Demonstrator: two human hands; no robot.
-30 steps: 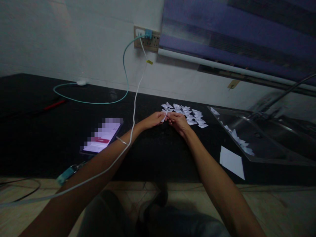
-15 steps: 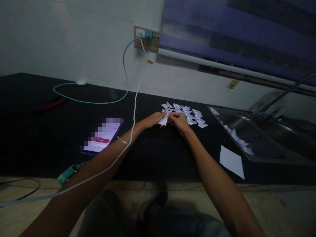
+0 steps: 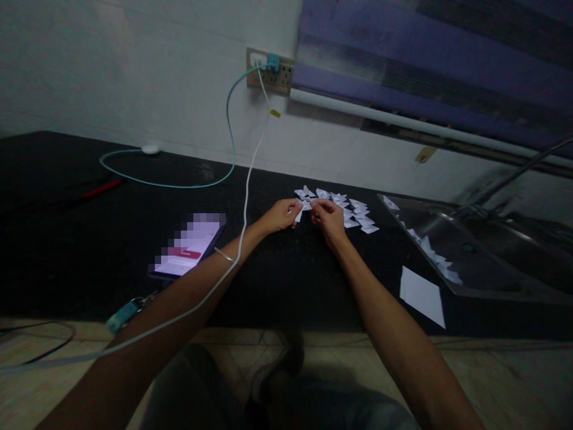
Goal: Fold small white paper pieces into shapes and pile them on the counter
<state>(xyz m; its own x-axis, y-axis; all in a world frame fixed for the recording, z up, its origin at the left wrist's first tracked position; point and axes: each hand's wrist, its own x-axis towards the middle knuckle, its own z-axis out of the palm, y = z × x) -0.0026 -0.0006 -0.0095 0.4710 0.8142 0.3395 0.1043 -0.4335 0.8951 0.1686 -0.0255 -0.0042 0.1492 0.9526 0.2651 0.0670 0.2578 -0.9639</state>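
My left hand (image 3: 281, 215) and my right hand (image 3: 328, 217) meet over the black counter (image 3: 111, 239), fingers pinched. Between them is a small white paper piece (image 3: 299, 214), held at its left by my left hand; my right fingertips are closed just right of it, and I cannot tell whether they still grip paper. Just behind the hands lies a cluster of several small folded white paper pieces (image 3: 353, 210).
A lit phone (image 3: 188, 248) lies left of my left forearm. A white cable (image 3: 245, 203) and a teal cable (image 3: 179, 182) run from the wall socket (image 3: 268, 68). A white paper sheet (image 3: 422, 295) lies near the front edge. A steel sink (image 3: 465, 251) holding paper scraps is at right.
The hands drew slightly apart and the paper piece between them looks smaller, more gathered in the left fingers. The view shifted a little.
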